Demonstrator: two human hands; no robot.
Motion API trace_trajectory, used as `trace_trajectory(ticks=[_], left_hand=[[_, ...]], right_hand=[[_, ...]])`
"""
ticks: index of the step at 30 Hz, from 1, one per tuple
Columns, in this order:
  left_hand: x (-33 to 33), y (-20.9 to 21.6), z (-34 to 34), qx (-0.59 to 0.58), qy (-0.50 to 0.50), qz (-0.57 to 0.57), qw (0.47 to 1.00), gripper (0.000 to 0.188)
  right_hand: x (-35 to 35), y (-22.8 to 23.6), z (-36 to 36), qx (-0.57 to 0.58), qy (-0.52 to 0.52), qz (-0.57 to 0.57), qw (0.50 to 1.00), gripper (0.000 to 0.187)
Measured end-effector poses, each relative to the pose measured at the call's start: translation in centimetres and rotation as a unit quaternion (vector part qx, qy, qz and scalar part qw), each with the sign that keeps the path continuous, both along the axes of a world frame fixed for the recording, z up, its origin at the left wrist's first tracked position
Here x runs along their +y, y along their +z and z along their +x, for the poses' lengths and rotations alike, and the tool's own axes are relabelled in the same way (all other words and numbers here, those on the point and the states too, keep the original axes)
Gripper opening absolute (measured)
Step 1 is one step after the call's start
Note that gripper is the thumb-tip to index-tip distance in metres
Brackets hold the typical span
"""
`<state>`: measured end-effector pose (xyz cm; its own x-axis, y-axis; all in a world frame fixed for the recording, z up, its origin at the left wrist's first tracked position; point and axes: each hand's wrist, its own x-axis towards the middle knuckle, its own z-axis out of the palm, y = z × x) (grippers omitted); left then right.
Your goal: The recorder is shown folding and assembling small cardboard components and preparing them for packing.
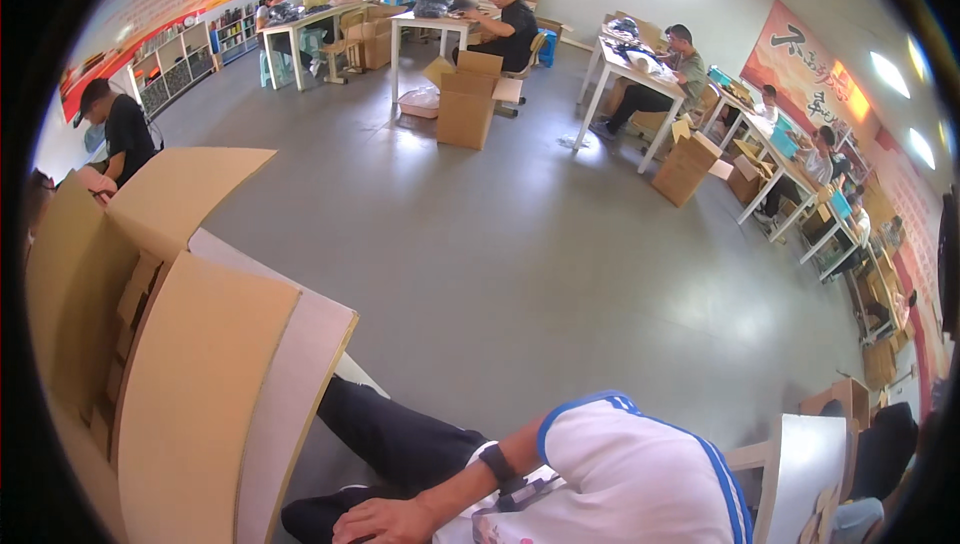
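Observation:
My right hand (385,522) is at the lower edge, at the end of a forearm with a dark wristband (497,464). It rests near my dark trousers (400,434), its fingers loosely extended and partly cut off by the picture's edge. Nothing can be seen in it. My left hand is out of the picture. To the left, nearest the hand, stands a large open cardboard box (205,394) with its flaps spread. Inside it, cardboard pieces (128,309) show in part. A pale tabletop edge (365,374) shows beside the box.
A person in black (125,134) sits beyond the box. Across the grey floor (450,274), several people work at white tables (430,22). Open cartons (468,104) stand on the floor by them. At the lower right is a white chair or table part (805,474).

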<state>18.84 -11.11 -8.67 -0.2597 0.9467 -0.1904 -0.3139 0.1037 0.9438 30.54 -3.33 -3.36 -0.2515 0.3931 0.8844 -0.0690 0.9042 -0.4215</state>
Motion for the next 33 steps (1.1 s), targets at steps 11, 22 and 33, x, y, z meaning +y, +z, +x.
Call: trace_trajectory(ticks=[11,22,33], left_hand=[[-4.2,-0.5,-2.5,-0.016,0.049,0.007,0.999,0.058],[-6.4,1.9,-1.0,0.101,0.03,-0.046,0.993,0.06],[-4.3,5.1,-1.3,0.278,0.076,0.027,0.957,0.054]], right_hand=[[-1.3,-0.3,-0.4,-0.07,0.203,-0.071,0.974,0.024],[-1.6,2.0,-0.2,-0.145,0.178,-0.126,0.965,0.017],[-3.3,4.1,-0.1,-0.257,0.108,-0.278,0.919,0.026]])
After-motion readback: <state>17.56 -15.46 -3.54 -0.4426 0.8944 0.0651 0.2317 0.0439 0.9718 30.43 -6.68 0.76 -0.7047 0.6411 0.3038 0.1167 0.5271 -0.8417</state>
